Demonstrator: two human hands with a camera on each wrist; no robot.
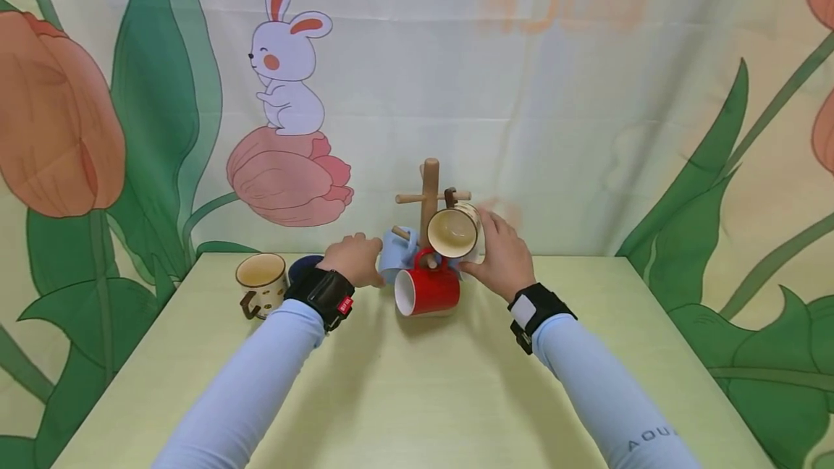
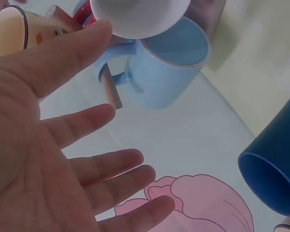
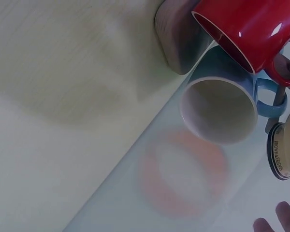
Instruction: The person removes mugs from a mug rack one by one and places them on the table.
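Observation:
A wooden mug rack [image 1: 430, 201] holds a red mug [image 1: 426, 291], light blue mugs on both sides and a cream mug [image 1: 452, 232] with a brown handle on an upper peg. Beside the left light blue mug [image 2: 159, 72] is my left hand [image 1: 352, 259], its fingers spread and apart from it in the left wrist view. My right hand [image 1: 504, 255] is at the cream mug's right side, thumb and fingers spread. In the right wrist view only its fingertips [image 3: 285, 217] show, apart from the cream mug, near the other light blue mug [image 3: 220, 106].
A cream mug with dots [image 1: 260, 284] stands on the table [image 1: 417, 396] at the left. Next to it is a dark blue mug [image 1: 302, 266], partly hidden by my left wrist. A printed curtain [image 1: 586, 93] hangs behind the table's far edge.

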